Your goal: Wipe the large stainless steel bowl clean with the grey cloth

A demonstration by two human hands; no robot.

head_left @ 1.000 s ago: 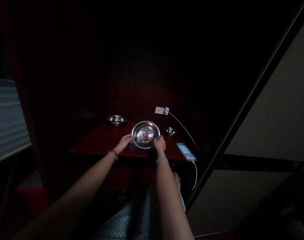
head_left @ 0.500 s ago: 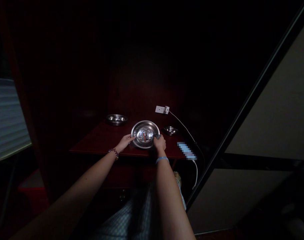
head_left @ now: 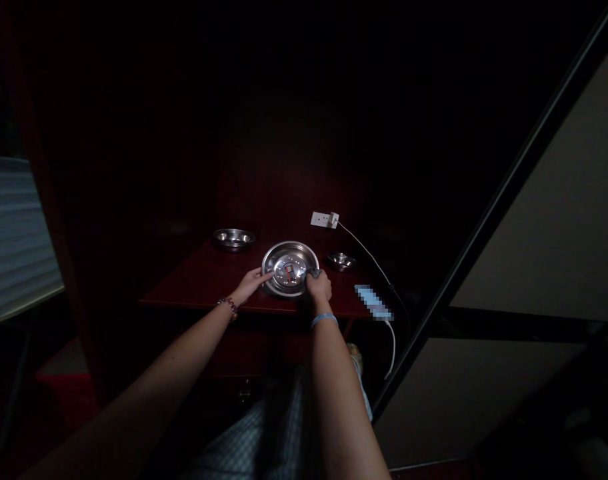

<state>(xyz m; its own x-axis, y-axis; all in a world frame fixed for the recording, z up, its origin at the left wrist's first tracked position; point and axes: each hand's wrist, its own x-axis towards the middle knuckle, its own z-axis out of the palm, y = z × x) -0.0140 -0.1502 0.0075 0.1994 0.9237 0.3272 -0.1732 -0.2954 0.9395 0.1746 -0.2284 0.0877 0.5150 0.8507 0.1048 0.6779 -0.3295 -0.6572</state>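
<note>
A shiny round metal basin (head_left: 284, 250) is tilted toward me above the red-brown tabletop, near its front edge. A label with red and dark marks shows on its bottom. My left hand (head_left: 251, 283) grips the basin's left rim, thumb over the inside edge. In my right hand (head_left: 319, 285) is a dark grey wad (head_left: 314, 273), perhaps cloth or a scouring pad, pressed at the basin's right rim. Most of the wad is hidden by the fingers.
On the tabletop (head_left: 184, 288), a metal bowl (head_left: 234, 240) stands back left and a smaller one (head_left: 341, 261) to the right. A white socket (head_left: 320, 219) holds a charger with a cable. At the right edge lies a blurred-out phone-like object (head_left: 374, 302) with a white cord.
</note>
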